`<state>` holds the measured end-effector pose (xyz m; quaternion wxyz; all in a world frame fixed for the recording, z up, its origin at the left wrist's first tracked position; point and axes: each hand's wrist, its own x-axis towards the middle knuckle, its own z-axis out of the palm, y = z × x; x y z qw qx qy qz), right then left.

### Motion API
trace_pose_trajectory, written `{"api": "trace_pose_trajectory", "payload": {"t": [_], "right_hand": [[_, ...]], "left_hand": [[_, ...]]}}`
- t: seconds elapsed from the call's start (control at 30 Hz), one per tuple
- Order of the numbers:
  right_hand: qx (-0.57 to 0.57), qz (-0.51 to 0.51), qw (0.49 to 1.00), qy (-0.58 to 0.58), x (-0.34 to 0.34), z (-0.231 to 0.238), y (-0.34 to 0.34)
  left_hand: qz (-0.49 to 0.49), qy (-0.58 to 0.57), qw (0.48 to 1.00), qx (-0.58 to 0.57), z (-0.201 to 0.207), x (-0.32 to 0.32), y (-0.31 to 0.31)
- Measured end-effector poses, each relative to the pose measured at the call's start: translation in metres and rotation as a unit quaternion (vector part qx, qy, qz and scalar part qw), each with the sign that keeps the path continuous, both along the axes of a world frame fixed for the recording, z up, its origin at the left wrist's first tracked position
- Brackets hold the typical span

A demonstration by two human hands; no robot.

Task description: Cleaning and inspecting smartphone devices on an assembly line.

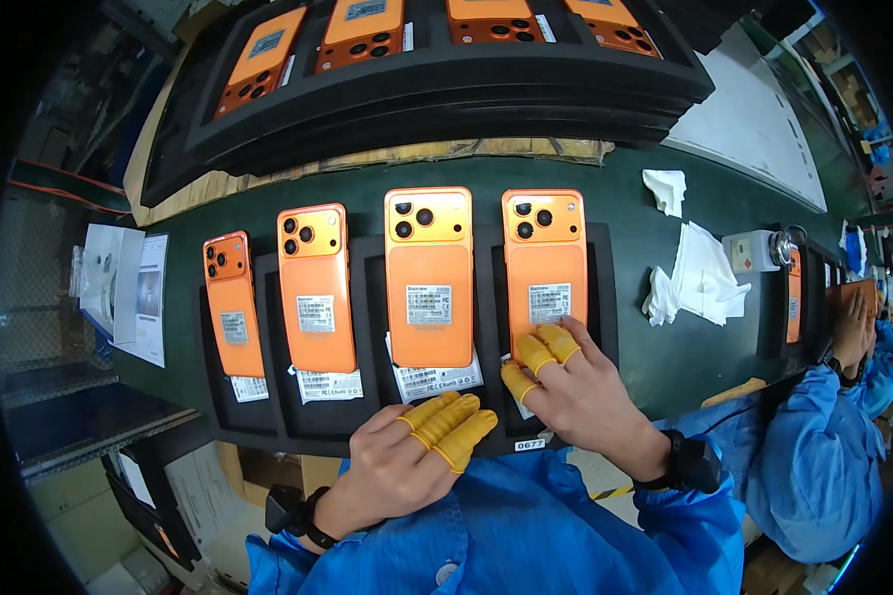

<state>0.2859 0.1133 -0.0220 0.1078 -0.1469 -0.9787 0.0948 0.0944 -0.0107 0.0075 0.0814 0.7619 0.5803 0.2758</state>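
**Right hand (587,392) on the near end of the rightmost orange phone (546,260)**

From my station I see that phone lying back up in the right-hand compartment of a black foam tray (603,297), on a dark green tabletop (633,243). My right hand's fingers, some in yellow cots, lie over its near end just below the silver label (550,302), the thumb near its left corner. I cannot tell whether they are clamped on it or only touching.

My left hand (412,451) is palm down near the tray's front edge, below the third phone (429,263). Its three cotted fingers sit together, side by side; the underside is hidden, so I cannot tell whether it grips anything.

The leftmost phone (230,307) and the second phone (318,278) fill the other compartments, all four with camera blocks at the far end. White printed slips (432,381) poke out beneath their near ends.

Beyond, I have a stack of black trays (417,124), its top one bearing more orange phones (365,28). To the right lie crumpled white cloths (706,273), and past them a co-worker's blue sleeve (809,426).
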Motion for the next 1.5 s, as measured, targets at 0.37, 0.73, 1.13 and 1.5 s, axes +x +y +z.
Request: {"api": "trace_pose_trajectory", "payload": {"t": [0.37,0.73,1.13,1.5], "right_hand": [[-0.098,-0.095,0.99,0.037,-0.003,0.009,0.03],[-0.144,-0.259,0.93,0.219,-0.025,0.034,0.14],[-0.088,-0.199,0.862,0.457,-0.003,0.147,0.171],[-0.274,0.013,0.957,0.099,-0.031,0.124,-0.009]], "left_hand": [[-0.082,0.134,0.987,-0.042,-0.018,0.033,0.026],[-0.102,0.137,0.982,-0.077,-0.027,0.042,0.036],[-0.081,0.127,0.984,-0.093,-0.021,0.034,0.032],[0.024,-0.216,0.975,0.055,0.032,-0.018,0.0]]}}
